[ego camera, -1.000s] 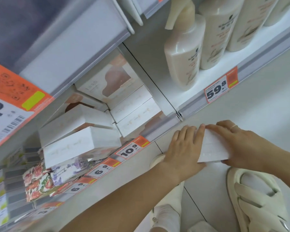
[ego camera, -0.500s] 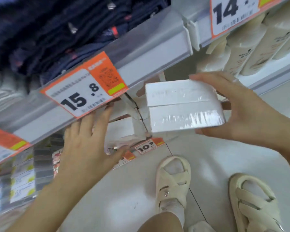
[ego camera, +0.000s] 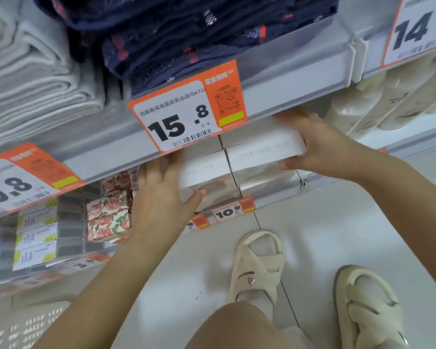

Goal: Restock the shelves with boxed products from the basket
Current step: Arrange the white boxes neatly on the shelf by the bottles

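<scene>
R hand (ego camera: 322,149) clamped on white box (ego camera: 262,149) – L hand (ego camera: 161,197) round neighbouring box (ego camera: 204,172)

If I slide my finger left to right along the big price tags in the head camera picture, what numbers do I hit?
9.8 tag → 15.8 tag → 14 tag, whose remaining digits are cut off at the picture's edge.

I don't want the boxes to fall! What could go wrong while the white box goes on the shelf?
1. The right hand pushes the white box under the low upper shelf edge; it could catch there.
2. The left hand grips a stacked box near the front; letting go too soon might let it slip off.
3. The 10.9 price tag sits just below and might get knocked.
</scene>
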Demonstrator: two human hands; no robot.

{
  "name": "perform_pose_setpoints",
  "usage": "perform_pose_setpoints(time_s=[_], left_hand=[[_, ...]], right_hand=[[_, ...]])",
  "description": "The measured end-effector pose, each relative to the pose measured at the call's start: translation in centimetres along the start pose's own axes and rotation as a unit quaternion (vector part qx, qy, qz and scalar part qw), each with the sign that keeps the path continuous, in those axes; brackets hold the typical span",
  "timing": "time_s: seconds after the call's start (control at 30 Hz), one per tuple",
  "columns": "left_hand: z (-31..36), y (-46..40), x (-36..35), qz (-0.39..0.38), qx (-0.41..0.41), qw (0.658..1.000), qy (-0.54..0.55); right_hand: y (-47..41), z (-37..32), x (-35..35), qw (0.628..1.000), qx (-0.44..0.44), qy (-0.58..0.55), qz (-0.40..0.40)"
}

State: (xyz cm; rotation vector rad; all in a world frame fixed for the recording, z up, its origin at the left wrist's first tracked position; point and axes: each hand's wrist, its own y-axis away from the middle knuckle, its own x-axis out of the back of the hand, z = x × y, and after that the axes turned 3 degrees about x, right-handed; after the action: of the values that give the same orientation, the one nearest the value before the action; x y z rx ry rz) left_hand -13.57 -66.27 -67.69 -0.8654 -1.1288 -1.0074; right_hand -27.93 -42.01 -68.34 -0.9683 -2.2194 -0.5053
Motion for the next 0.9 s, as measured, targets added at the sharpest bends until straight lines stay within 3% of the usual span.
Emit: perform_pose_setpoints(time_s=[0.33,0.47,0.53,0.63,0.9], left_hand=[[0.3,0.2,-1.1,0.025,-0.007,1.0,0.005],[0.2,0.7,-1.1,0.024,0.056,0.991,0.123],[0.2,0.9,-1.0,0.013,0.124,0.959,0.256],[0.0,0.8,-1.3,-0.02,0.152,0.912,0.382],[-0.2,0.5,-2.2,-0.019,0.144,0.904,0.403]], right_hand=[[0.3,-0.3,-1.1,0.997,-0.035,0.062,0.039],[0.7,-0.2,-1.9,0.989,-0.08,-0.076,0.094],[0.8,0.0,-1.9,0.976,-0.107,-0.168,0.084],[1.0,0.4,-2.0,0.963,-0.126,-0.233,0.048],[1.3,0.6,-2.4,0.956,-0.119,-0.259,0.067]])
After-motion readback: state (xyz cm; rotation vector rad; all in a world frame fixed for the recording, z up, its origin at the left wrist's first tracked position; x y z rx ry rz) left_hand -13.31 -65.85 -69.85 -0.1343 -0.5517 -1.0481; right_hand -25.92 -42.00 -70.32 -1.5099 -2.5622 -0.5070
